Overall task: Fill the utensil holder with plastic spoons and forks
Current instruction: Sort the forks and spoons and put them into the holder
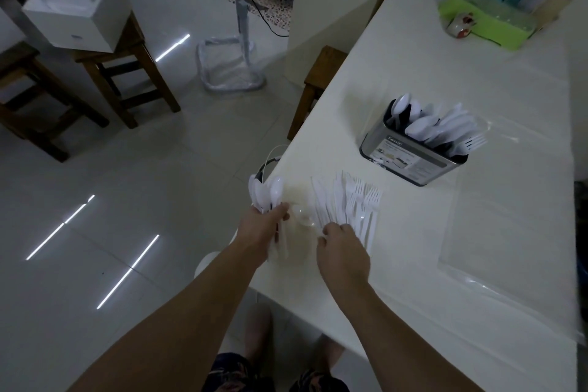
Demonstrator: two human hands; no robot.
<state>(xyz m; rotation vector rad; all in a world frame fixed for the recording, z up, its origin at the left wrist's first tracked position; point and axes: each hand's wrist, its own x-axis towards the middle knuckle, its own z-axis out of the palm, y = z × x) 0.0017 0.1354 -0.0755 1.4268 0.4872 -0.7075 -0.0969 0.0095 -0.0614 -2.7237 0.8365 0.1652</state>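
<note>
Nearest the camera, two bare forearms reach out over the near corner of the white rectangular table (413, 79). The left hand (265, 226) has its fingers curled round a bunch of white plastic spoons (267, 192), bowls fanned upward, held right at the table's near-left edge and partly out over the tiled floor. Just to its right, the right hand (342, 248) comes down on the near ends of a loose row of white plastic forks (356, 204) lying flat on the table, tines pointing away; its fingers are bent as if pinching a handle, though whether they have closed on one cannot be told from this angle. Farther off and to the right stands the rectangular metal utensil holder with a printed paper label (413, 159), already partly stocked with white spoons and forks leaning toward its right side. At the far end sits a lime-green plastic tray of bottles and cutlery (483, 22). The chief risk seems to be the spoon bunch: held loosely over the edge, one could slip to the floor. Pushing a whole handful into the crowded holder could also jam against the leaning pieces or tip it.
</note>
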